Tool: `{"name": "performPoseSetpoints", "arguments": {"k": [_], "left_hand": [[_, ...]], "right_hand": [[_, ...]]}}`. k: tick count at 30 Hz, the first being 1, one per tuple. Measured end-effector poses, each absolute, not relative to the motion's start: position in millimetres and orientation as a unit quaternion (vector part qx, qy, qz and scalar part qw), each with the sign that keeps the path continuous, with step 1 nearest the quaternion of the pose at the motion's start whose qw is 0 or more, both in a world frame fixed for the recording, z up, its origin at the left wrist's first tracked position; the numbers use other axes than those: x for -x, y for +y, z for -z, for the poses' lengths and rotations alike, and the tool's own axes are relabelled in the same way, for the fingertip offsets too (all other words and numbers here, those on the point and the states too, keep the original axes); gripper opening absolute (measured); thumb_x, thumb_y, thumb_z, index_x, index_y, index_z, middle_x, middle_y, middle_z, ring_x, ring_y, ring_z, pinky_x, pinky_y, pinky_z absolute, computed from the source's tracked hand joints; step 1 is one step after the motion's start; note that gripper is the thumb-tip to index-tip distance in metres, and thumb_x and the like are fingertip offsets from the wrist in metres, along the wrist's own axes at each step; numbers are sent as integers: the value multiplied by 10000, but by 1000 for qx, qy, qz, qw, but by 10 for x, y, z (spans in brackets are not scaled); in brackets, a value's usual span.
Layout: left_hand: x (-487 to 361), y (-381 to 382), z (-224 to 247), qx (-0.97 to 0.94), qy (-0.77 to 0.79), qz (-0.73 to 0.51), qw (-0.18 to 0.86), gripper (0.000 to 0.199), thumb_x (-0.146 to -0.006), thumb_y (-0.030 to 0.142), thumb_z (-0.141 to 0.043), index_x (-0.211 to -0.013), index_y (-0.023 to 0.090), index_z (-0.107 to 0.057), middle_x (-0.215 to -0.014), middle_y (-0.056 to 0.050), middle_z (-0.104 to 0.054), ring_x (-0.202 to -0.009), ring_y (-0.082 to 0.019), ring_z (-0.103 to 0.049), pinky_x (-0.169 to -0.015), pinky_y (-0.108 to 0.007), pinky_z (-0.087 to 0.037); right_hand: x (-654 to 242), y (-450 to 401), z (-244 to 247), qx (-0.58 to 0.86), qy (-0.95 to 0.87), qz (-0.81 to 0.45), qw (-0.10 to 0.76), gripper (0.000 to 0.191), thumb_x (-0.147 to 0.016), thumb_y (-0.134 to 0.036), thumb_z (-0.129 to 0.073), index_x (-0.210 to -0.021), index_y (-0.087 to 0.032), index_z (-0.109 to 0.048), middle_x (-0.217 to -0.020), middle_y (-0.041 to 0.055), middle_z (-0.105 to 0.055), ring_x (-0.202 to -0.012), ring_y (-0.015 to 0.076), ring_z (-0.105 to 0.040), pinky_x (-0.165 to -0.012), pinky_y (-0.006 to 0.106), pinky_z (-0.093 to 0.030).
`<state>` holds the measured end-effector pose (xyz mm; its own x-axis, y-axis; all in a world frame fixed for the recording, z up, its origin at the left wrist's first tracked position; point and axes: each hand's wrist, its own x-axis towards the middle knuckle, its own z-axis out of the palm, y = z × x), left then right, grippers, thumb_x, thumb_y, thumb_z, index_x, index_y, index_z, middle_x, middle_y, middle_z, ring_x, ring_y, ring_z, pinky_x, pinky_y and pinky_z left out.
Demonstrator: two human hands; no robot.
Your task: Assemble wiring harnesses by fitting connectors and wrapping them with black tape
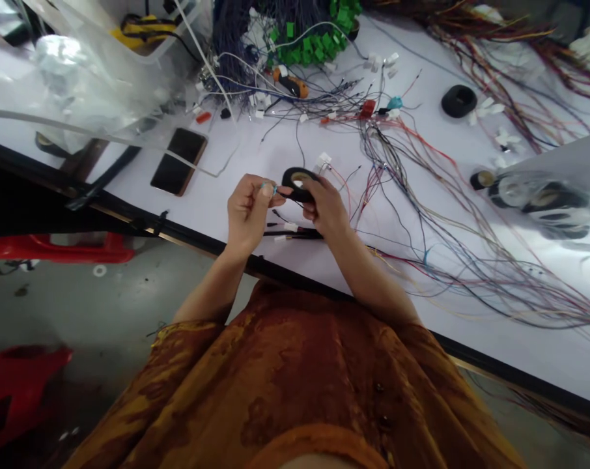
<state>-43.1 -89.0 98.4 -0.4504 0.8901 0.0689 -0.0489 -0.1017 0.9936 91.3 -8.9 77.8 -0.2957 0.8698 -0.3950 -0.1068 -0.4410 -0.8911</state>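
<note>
Near the table's front edge, my left hand pinches a small light-blue piece between thumb and fingers. Just to its right, my right hand is closed around a roll of black tape, with its index finger reaching toward the blue piece. The two hands are close together. Below them, black cables with white connectors lie along the table edge, partly hidden by my right wrist. A white connector with thin wires rests beyond the tape roll.
A phone lies at the left, near a plastic bin. Behind the hands are an orange-black tool and green connectors. Long loose wires spread right, past another black tape roll.
</note>
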Motion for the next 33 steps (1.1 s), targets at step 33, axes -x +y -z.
{"name": "performPoseSetpoints", "arguments": {"k": [33], "left_hand": [[241, -887, -914, -452, 553, -607, 348, 324, -882, 537, -708, -867, 214, -708, -1000, -50, -780, -896, -159, -738, -793, -276, -613]], "right_hand": [[-1166, -211, -759, 493, -503, -613, 357, 349, -960, -457, -495, -1268, -292, -486, -793, -19, -525, -470, 94, -364, -374, 222, -354]]}}
